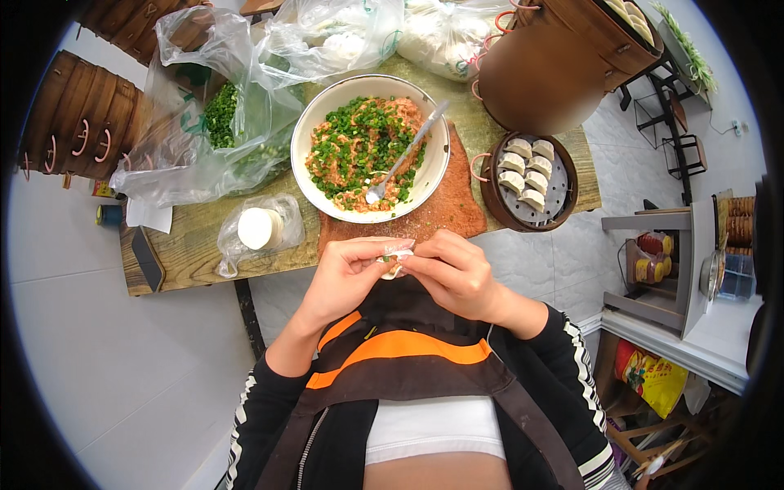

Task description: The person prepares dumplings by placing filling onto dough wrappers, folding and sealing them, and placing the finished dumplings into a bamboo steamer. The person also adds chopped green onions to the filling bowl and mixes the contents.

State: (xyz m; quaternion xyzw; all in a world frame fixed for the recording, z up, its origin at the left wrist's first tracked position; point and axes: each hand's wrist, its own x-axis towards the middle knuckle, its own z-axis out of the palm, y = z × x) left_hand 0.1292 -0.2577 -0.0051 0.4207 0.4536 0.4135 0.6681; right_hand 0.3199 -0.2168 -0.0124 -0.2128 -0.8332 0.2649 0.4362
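Between both hands, just off the table's near edge, is a partly folded dumpling (393, 269) with meat and green onion showing in its wrapper. My left hand (355, 266) pinches one side of it, and my right hand (450, 272) pinches the other. Beyond them a white enamel bowl (300, 177) holds minced meat with chopped green onion, and a metal spoon (407, 156) leans in it. A stack of round dumpling wrappers (257, 228) sits on a plastic bag to the left. Several folded dumplings (512, 162) lie in a round steamer basket (530, 225) at the right.
A wooden board (468, 202) lies under the bowl. Plastic bags (208, 168), one with chopped green onion (222, 116), crowd the table's left and back. Stacked steamers (79, 122) stand at the far left, more (569, 43) at back right. A phone (147, 260) lies at the left edge.
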